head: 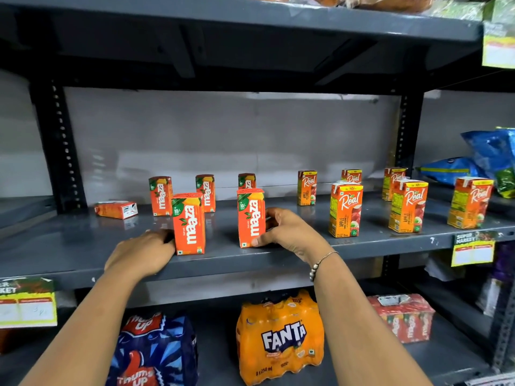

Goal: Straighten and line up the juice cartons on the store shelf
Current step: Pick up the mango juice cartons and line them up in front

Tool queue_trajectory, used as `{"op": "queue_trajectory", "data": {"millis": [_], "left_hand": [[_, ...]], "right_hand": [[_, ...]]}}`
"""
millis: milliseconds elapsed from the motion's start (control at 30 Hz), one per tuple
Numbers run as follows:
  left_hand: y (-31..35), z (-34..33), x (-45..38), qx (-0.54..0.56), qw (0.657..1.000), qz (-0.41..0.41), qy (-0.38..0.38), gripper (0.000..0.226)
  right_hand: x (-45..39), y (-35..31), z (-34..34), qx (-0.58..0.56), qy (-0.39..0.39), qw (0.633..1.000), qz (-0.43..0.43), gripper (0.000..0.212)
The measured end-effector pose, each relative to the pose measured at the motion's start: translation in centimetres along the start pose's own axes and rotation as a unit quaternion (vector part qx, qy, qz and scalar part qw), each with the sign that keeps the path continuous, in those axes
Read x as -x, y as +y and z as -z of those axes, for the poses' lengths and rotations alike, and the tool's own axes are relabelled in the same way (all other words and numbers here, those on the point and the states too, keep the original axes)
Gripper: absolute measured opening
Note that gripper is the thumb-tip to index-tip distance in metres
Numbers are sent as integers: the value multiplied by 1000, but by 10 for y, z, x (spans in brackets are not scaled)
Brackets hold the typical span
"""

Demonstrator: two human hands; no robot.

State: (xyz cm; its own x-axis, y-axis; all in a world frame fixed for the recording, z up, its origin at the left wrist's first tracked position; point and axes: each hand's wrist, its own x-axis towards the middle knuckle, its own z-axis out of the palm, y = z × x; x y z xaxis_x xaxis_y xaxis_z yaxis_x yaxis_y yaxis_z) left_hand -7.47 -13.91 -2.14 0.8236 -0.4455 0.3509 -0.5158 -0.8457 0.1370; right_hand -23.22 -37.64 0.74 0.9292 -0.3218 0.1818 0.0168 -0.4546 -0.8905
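Two orange Maaza cartons stand upright at the front of the grey shelf [83, 254]. My left hand [142, 253] grips the left front carton [189, 223] at its lower left side. My right hand [287, 232] holds the right front carton [250, 217] from its right side. Behind them three more Maaza cartons [161, 195] stand in a back row, and one carton [116, 209] lies on its side at the far left. Several orange Real apple cartons [345, 209] stand to the right in two loose rows.
Blue snack bags [485, 160] lie at the shelf's right end. Below are a Fanta pack [280, 337], a Thums Up pack [153, 349] and a red carton pack [404, 316]. Price tags [473, 247] hang from the shelf edge. Another shelf is close overhead.
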Motion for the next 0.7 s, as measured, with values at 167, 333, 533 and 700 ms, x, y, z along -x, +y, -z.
{"op": "queue_trajectory", "data": {"millis": [167,333,533,700], "left_hand": [[2,2,2,0,1000,0,-1,48],[3,6,5,10,1000,-4,-6,46],[8,9,10,3,1000,-2,5,41],[12,10,12,11,1000,3,22,43]], "right_hand": [[-2,3,1,-6,9,1000,1,53],[-4,4,1,-5,16,1000,6,57],[5,7,-5,-98,113,985,80,77],[28,-17,-19,-126,277,922,240,51]]}}
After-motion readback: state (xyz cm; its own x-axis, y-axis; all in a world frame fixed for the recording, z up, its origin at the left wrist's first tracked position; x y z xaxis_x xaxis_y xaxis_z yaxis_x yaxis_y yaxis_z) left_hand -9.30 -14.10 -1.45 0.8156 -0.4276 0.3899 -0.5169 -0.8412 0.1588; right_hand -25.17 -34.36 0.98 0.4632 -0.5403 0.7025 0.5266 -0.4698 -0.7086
